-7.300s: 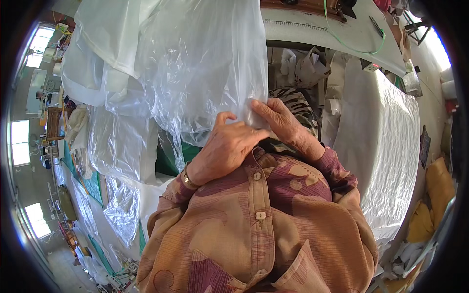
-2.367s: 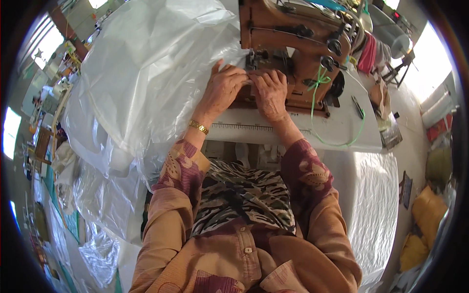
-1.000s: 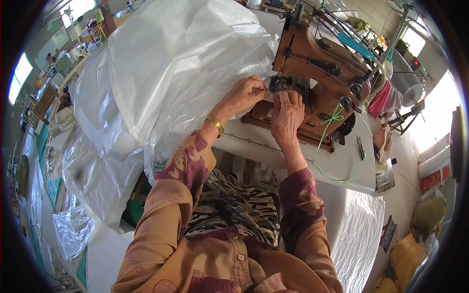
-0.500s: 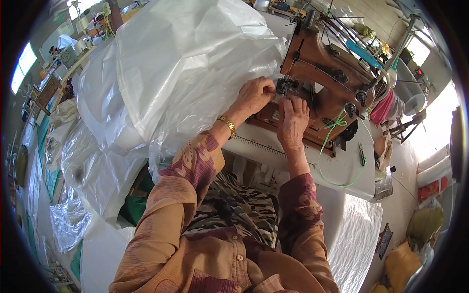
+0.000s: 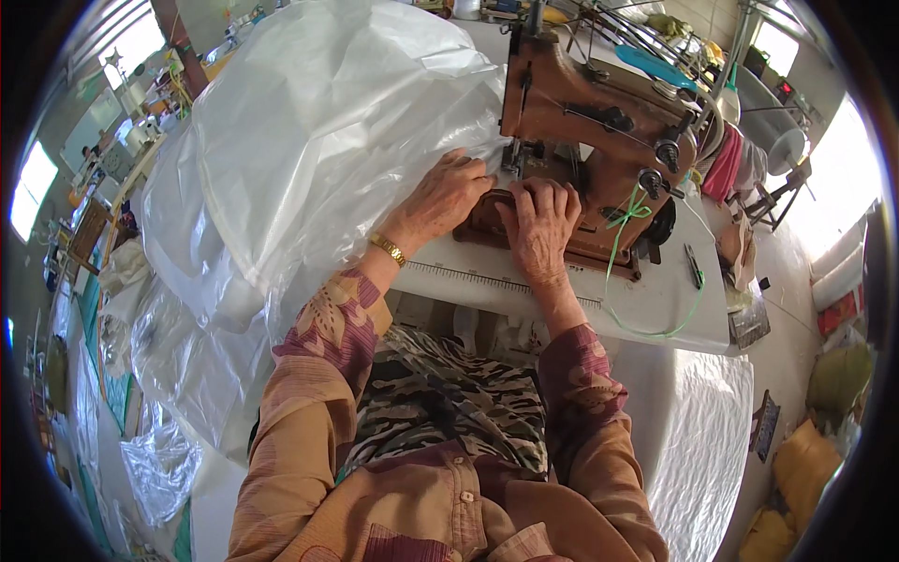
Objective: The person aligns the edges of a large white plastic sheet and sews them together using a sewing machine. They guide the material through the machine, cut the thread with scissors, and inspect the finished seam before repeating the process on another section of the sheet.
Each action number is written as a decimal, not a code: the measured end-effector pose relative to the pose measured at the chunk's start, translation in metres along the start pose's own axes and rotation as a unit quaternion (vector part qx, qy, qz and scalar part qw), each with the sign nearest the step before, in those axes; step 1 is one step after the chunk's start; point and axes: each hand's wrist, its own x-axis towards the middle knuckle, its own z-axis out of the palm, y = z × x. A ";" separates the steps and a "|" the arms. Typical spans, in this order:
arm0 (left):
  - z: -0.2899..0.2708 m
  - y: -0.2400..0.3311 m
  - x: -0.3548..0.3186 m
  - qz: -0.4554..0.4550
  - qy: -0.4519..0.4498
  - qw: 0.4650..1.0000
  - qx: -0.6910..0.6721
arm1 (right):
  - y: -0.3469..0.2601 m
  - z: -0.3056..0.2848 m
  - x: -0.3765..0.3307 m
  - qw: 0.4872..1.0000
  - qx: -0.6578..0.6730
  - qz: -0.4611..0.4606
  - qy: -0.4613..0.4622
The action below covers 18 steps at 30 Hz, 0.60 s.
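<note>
A large translucent white plastic sheet is heaped at the left of a brown sewing machine. My left hand, with a gold-coloured watch band at the wrist, is closed on the sheet's edge just left of the presser foot. On the machine's bed, right in front of that foot, lies my right hand. Its fingers are bent and its thumb points to the left; whatever lies under the fingertips is hidden.
A ruler strip runs along the front of the white table. Green string hangs from the machine down to the tabletop, near small thread snips. White sheeting drapes at the lower right. Sacks lie on the floor.
The view has shifted, so the machine appears further left. My left hand has drawn slightly away from the presser foot. My right thumb now shows, apart from the fingers.
</note>
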 end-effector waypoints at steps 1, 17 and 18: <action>0.001 -0.001 0.002 0.002 0.006 1.000 -0.003 | 0.000 0.000 0.000 1.000 -0.005 0.009 -0.010; 0.016 -0.009 0.008 -0.027 0.044 0.998 -0.026 | -0.005 0.009 0.000 0.997 -0.052 0.042 -0.039; 0.017 -0.010 0.008 -0.026 0.051 0.998 -0.029 | -0.005 0.009 0.000 0.997 -0.057 0.039 -0.039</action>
